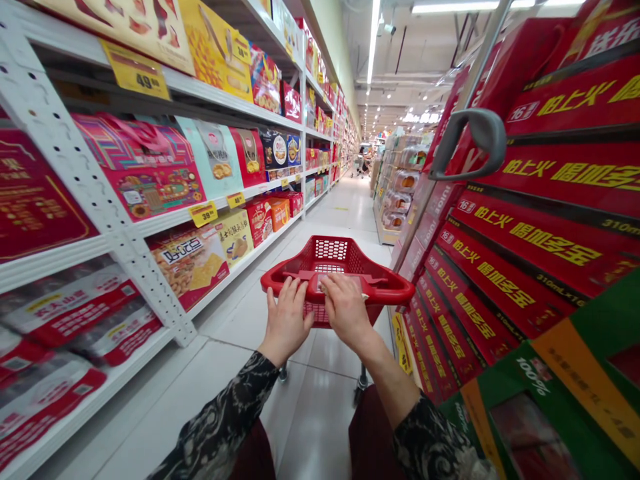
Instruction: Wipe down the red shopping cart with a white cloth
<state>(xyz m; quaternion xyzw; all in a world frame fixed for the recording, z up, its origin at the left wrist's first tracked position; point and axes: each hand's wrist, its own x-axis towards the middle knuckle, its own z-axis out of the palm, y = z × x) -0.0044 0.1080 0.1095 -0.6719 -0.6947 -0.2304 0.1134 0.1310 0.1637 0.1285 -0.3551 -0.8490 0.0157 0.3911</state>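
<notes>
A red plastic shopping cart [333, 248] with a perforated basket stands in front of me in the aisle. My left hand [289, 317] lies over the left-middle part of its handle [395, 291], fingers draped across the top and thumb below. My right hand [346, 308] grips the handle right of the middle, its fingers bent over the bar. A small pale edge shows beside the right fingers; I cannot make out what it is. Both sleeves are black with a light pattern.
White shelves [113, 240] with boxed snacks and yellow price tags line the left. Stacked red drink cartons [530, 227] rise close on the right, with a grey handle [470, 143] on a metal pole beside them. The tiled aisle [345, 207] runs ahead toward a distant person.
</notes>
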